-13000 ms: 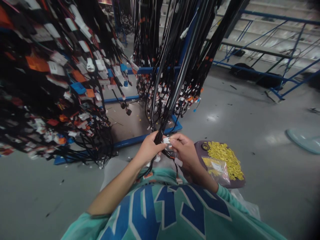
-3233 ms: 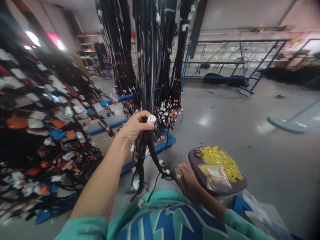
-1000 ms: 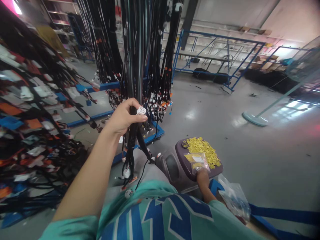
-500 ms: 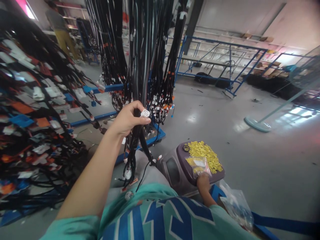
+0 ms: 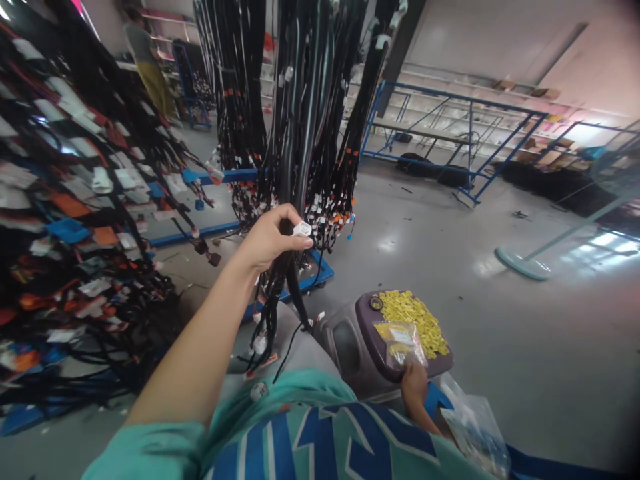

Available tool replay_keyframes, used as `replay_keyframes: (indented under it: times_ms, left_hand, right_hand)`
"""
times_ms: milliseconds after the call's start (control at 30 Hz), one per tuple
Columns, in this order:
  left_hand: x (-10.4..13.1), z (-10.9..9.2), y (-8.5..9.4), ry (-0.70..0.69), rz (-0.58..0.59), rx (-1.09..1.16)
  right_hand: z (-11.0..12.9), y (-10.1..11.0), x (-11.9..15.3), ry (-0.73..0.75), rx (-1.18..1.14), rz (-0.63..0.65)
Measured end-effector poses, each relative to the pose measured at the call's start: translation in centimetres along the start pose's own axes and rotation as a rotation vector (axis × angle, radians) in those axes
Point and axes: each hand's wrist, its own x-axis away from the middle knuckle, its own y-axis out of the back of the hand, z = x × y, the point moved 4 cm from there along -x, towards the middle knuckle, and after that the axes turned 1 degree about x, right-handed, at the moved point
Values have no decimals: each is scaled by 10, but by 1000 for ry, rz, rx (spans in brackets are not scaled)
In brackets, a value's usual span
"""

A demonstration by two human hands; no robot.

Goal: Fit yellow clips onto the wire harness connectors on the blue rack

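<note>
Pinched between the thumb and fingers of my left hand (image 5: 280,239) is a small white plastic connector (image 5: 302,230). That hand is in front of a thick bundle of black wire harnesses (image 5: 295,127), whose lower end hangs down by my lap. To the right, my right hand (image 5: 414,385) is closed at the near edge of a clear plastic bag (image 5: 406,345) with a white label and yellow pieces in it. The bag lies on a dark purple lid (image 5: 367,327) beside a spread of small yellow parts (image 5: 420,317). My right fingertips are partly hidden.
More harnesses with white, orange and blue connectors (image 5: 70,230) hang close on the left. Blue rack bars (image 5: 320,272) run low behind the bundle. Another clear bag (image 5: 473,420) hangs at lower right. A fan stand (image 5: 523,262) and blue frame (image 5: 473,140) stand farther off; a person (image 5: 150,63) is at back left.
The view has shifted, so the surroundings appear slightly lower and farther right. My left hand still pinches the white connector. My right hand stays at the bag's edge, slightly lower in view.
</note>
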Motion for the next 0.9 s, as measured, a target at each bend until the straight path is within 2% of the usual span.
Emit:
replay_keyframes:
  times_ms: [267,333,400,467,567,667,733,833,900]
  left_hand:
    - [0,4,2,-27,-3,-11]
    - [0,5,3,-37,2,-6]
    - [1,5,3,-36,2,3]
    - [2,7,2,-26,-1,20]
    - [4,10,-1,-32,-23,75]
    - [5,13,-8,-54,-43,123]
    - [5,13,-12,-71,-49,129]
    - [7,10,-16,-110,-74,83]
    - [8,8,-17,-127,-93,46]
  right_hand:
    - [-29,2,20,-95,-172,19]
    - [-34,10,27,-102,-214,17]
    - [-28,27,33,-67,-295,-10]
    - [-6,54,36,32,-401,-48]
    - [52,105,41,196,-595,-34]
    - [120,155,52,309,-1050,91]
    - [162,186,64,446,-1262,110]
    - [209,224,82,594,-1434,77]
    - [235,243,92,713,-1538,100]
